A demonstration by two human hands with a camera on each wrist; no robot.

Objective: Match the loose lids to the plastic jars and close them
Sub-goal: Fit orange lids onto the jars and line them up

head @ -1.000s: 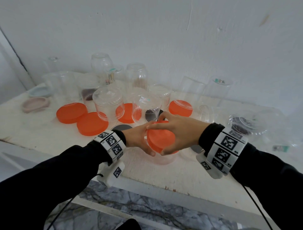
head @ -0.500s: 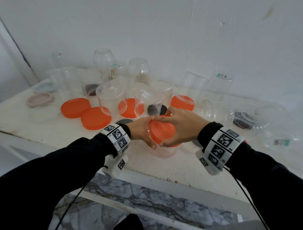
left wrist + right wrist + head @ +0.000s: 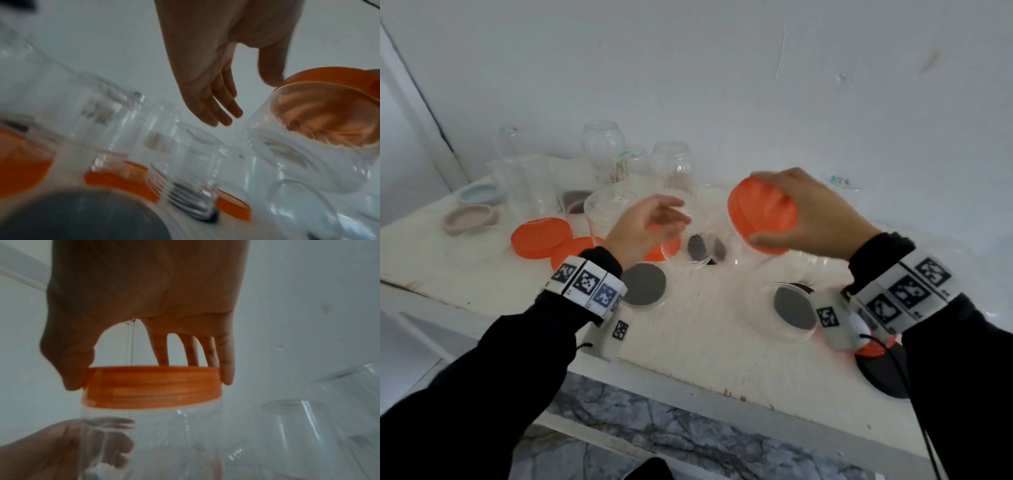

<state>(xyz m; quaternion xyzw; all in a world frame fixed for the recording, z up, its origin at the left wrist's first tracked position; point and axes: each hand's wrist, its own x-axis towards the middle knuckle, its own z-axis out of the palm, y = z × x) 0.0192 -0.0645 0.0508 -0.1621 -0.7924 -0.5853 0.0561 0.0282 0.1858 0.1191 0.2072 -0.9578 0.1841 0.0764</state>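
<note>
My right hand (image 3: 774,209) grips an orange lid (image 3: 753,219) from above, thumb on the near side and fingers over the far rim. The lid sits on a clear plastic jar (image 3: 739,253) that hangs tilted above the white table (image 3: 705,342). In the right wrist view the right hand (image 3: 150,379) clamps the lid (image 3: 152,394), with the jar (image 3: 164,434) below it. My left hand (image 3: 667,219) hovers just left of the jar, fingers straight and empty. The left wrist view shows the left hand (image 3: 246,100) beside the capped jar (image 3: 298,146).
Loose orange lids (image 3: 541,236) lie at the left. Two clear lids with grey discs (image 3: 643,284) (image 3: 791,308) lie near the front. Several clear jars (image 3: 671,164) stand along the wall. A blue dish (image 3: 479,193) and a pink dish (image 3: 470,219) sit far left.
The capped jar was held low by both hands near the table's front. My right hand has now lifted it by the lid, up and rightward. My left hand has let go.
</note>
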